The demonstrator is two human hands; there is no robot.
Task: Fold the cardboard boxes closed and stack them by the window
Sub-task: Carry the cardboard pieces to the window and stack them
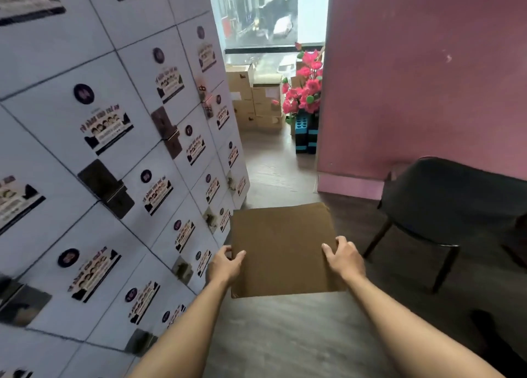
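I carry a closed brown cardboard box (281,247) in front of me, above the floor. My left hand (225,265) grips its left edge, thumb lying on the top face. My right hand (343,256) grips the right edge the same way. Far ahead, a stack of cardboard boxes (253,98) stands on the floor below the window (271,12).
A white locker wall (114,149) with stickers and locks runs along the left. A pink wall (427,78) closes the right side, with a dark chair (445,203) in front of it. Pink artificial flowers (306,89) and black-and-blue blocks (306,135) stand beside the stack. A wooden floor corridor (273,160) leads to the window.
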